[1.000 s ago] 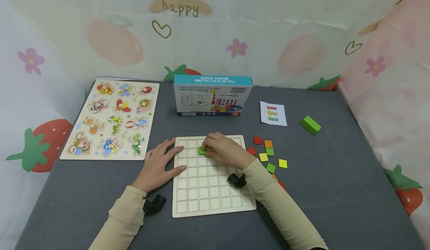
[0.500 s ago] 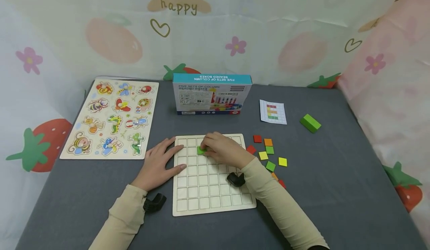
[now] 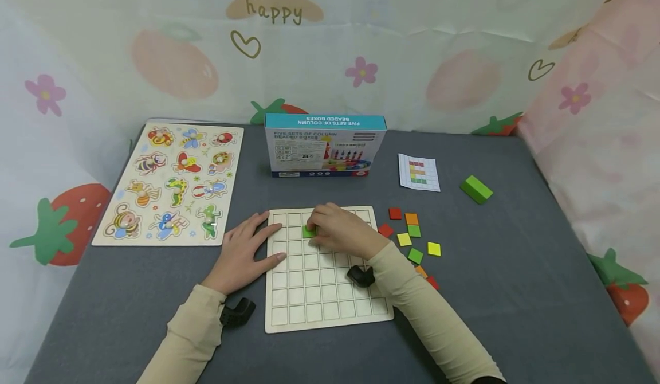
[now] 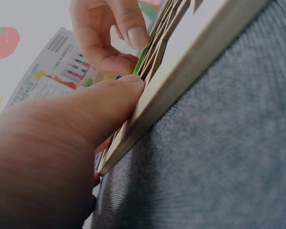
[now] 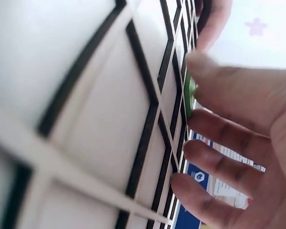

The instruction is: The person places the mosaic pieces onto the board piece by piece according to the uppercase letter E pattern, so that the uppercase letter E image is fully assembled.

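Note:
A pale board (image 3: 304, 298) with a grid of square recesses lies on the table. My left hand (image 3: 242, 258) rests across its left edge with fingers spread, and in the left wrist view the thumb (image 4: 109, 100) lies on the rim. Over the upper part of the grid, my right hand (image 3: 342, 230) holds a green square tile (image 3: 308, 232) with thumb and fingertips, down at a recess. The right wrist view has the tile (image 5: 188, 93) between thumb and index finger, its far side partly hidden.
Several red, orange, yellow and green tiles (image 3: 434, 249) lie right of the board. Behind are a box (image 3: 325, 149), a card with a coloured grid (image 3: 419, 173) and a green block (image 3: 476, 189). An insect picture board (image 3: 170, 183) lies at left.
The right thumb has shifted slightly down and away from the tile's near edge, showing more green. The left hand and the board stay in place.

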A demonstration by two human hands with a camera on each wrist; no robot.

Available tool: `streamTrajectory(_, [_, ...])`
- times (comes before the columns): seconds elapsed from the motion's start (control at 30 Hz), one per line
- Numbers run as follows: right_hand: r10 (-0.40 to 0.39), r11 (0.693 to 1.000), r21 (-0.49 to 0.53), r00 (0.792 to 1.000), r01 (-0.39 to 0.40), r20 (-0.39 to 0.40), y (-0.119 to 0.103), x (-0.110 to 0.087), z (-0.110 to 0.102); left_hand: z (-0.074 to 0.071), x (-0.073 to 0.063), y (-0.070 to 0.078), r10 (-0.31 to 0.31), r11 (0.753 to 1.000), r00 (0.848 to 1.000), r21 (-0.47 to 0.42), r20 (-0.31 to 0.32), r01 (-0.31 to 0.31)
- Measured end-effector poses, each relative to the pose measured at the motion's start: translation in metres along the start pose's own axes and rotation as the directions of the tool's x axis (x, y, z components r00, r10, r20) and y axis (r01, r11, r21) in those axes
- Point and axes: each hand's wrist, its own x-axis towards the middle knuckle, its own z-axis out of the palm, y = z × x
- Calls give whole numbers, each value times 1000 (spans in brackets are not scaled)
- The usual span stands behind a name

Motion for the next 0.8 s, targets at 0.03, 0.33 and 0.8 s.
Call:
streamTrajectory(0.03, [0, 1000, -1, 1000, 0, 9, 0, 0, -1, 0, 0, 0, -1, 1000, 1000, 2, 1, 1])
streamTrajectory(0.33, [82, 997, -15, 996, -82, -31, 21, -29, -37, 2, 0, -1, 3, 1000, 1000, 6, -1, -3])
streamTrajectory(0.8, [365, 929, -57, 931, -365, -9, 88, -108, -54, 4, 0, -3, 1, 1000, 1000, 6, -7, -1])
